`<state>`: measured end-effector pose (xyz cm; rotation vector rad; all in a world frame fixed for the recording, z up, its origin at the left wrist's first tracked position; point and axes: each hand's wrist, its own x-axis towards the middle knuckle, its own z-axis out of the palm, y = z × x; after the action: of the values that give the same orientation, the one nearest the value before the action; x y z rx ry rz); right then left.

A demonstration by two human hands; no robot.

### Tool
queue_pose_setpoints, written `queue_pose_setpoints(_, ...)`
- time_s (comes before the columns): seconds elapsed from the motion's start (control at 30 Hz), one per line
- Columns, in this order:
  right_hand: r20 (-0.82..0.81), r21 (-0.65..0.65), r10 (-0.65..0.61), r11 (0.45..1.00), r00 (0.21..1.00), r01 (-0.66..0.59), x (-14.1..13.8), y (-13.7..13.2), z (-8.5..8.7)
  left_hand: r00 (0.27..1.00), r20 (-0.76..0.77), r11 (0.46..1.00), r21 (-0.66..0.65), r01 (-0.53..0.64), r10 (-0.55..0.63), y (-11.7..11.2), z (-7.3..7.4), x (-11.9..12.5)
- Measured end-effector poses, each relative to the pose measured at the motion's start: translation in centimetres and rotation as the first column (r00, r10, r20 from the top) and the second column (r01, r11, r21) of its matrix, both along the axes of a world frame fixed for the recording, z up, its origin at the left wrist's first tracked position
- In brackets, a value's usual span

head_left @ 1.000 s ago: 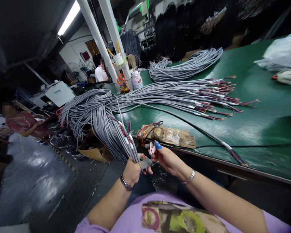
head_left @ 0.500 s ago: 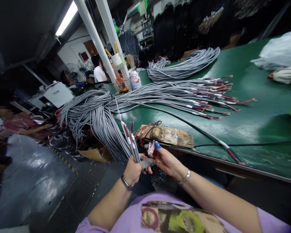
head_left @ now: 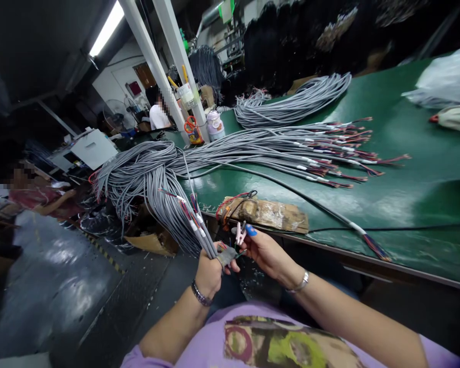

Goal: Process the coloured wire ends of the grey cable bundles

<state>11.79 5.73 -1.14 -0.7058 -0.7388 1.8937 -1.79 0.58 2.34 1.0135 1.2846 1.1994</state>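
Note:
My left hand is closed round several grey cables, whose stripped ends with coloured wires point up and to the left. A flat grey piece with thin coloured wires at its edge sticks out from the same grip; its kind is unclear. My right hand is just to the right, a blue cover on one fingertip. Between its fingertips is a small pink clip, close to the grey piece. Its lower fingers are near a thin wire end, and whether they touch it I cannot tell.
A worn wooden block with red and black leads lies at the edge of the green table. Grey cable bundles cover the table's left and middle. A plastic bag lies at right. Two people are farther back on the left.
The held cables have tipped to the left and their ends spread apart. My right hand has shifted slightly right, with the pink clip turned more upright.

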Motion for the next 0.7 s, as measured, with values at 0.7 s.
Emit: queue_pose_setpoints(0.7,-0.144,-0.055,0.057,0.996,0.988,-0.065,-0.5,0.1,-1.0,0.998,-0.053,0.998,-0.058,0.021,-0.024,0.7,-0.3,0.1)
